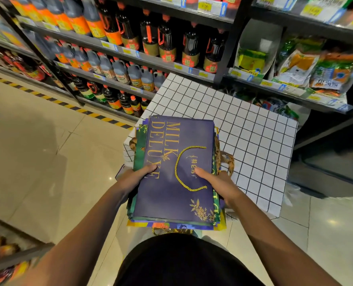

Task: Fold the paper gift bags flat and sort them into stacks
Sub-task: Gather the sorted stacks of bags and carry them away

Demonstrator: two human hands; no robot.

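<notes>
— Where is the stack of gift bags (172,220)?

— Between both hands, its far end over the near edge of the white grid-patterned table (254,137), its near end out over the floor. The top purple bag (167,195) reads "MILK DELUXE", with a gold cord handle (178,162) lying flat on it.

— And the hands?

— The left hand (135,178) grips the stack's left edge, thumb on top. The right hand (219,182) grips the right edge, thumb beside the cord. Brown rope handles (225,157) stick out just beyond the right hand.
</notes>
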